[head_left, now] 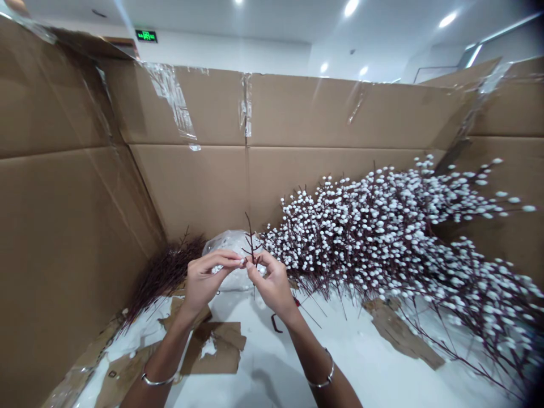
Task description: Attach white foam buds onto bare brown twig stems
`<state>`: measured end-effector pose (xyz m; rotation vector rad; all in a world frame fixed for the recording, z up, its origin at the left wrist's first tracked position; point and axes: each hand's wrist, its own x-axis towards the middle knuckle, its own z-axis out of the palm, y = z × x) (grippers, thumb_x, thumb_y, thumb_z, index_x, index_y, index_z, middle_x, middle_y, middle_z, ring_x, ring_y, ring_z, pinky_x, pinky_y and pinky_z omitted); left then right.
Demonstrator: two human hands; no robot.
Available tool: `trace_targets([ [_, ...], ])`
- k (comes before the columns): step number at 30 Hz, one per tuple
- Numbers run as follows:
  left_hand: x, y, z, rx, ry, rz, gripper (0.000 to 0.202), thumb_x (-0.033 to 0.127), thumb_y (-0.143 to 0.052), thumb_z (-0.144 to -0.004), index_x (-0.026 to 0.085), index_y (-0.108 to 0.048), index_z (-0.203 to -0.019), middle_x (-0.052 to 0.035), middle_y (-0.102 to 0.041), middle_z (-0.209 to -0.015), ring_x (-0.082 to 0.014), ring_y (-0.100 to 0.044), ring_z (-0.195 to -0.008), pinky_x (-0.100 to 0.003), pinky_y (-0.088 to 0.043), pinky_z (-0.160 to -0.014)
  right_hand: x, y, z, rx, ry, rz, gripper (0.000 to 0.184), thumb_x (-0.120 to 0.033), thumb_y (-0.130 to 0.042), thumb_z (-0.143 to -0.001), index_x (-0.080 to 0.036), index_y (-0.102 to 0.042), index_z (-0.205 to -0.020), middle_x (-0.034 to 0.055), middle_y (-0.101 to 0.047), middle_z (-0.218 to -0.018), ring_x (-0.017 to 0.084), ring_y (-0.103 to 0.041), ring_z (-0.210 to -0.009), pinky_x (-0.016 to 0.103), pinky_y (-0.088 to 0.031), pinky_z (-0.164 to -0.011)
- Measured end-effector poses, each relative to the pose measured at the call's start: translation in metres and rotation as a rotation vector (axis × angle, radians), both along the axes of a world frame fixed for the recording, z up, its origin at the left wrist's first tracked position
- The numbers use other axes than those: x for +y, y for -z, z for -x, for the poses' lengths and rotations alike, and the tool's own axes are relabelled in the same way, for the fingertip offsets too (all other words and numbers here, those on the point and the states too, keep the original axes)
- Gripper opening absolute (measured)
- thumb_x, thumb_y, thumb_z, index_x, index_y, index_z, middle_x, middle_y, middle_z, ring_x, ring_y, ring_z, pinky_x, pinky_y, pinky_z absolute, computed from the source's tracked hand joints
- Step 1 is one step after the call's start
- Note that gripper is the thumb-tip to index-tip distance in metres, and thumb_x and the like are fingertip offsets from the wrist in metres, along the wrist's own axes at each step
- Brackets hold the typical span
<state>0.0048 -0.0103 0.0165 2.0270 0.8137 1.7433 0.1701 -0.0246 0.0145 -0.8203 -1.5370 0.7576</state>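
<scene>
Upright between my hands stands a bare, dark brown artificial twig [251, 241] with short side stubs. My right hand [272, 280] pinches it between thumb and fingers near its lower part. My left hand [209, 277] is closed in a pinch beside the twig, with a small white bud [243, 262] at its fingertips. Just behind the hands lies a clear plastic bag [229, 241], partly hidden by them; white bits show in it.
To the right lies a large heap of brown branches with white buds [361, 232]. Bare brown twigs [165, 272] are piled at the left. Torn cardboard pieces [221, 357] lie on the white table [263, 362]. Tall cardboard walls [191, 181] enclose the back and sides.
</scene>
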Motion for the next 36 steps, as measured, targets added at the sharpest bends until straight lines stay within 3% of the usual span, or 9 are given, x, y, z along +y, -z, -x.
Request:
trace_targets([
  [21, 0.0003, 0.0, -0.0046, -0.145, 0.003, 0.092, 0.005, 0.017, -0.079, -0.072, 0.021, -0.076, -0.073, -0.0042, -0.071, -0.082, -0.0172, -0.067, -0.079, -0.029, -0.055, -0.073, -0.002, -0.0033, 0.0029, 0.03, 0.016, -0.001, 0.015, -0.031, -0.057, -0.088, -0.019, -0.064, -0.084, 0.0042, -0.068, -0.082, 0.018, -0.062, -0.079, 0.029, -0.049, -0.076],
  [36, 0.0019, 0.0042, -0.0016, -0.139, 0.015, 0.12, 0.005, 0.018, -0.079, -0.072, 0.023, -0.077, -0.072, -0.0044, -0.073, -0.08, -0.0174, -0.068, -0.076, -0.029, -0.056, -0.069, -0.0011, -0.0016, 0.0042, 0.029, -0.018, -0.006, 0.015, -0.031, -0.055, -0.09, -0.018, -0.063, -0.086, 0.0042, -0.067, -0.083, 0.017, -0.061, -0.079, 0.028, -0.048, -0.075],
])
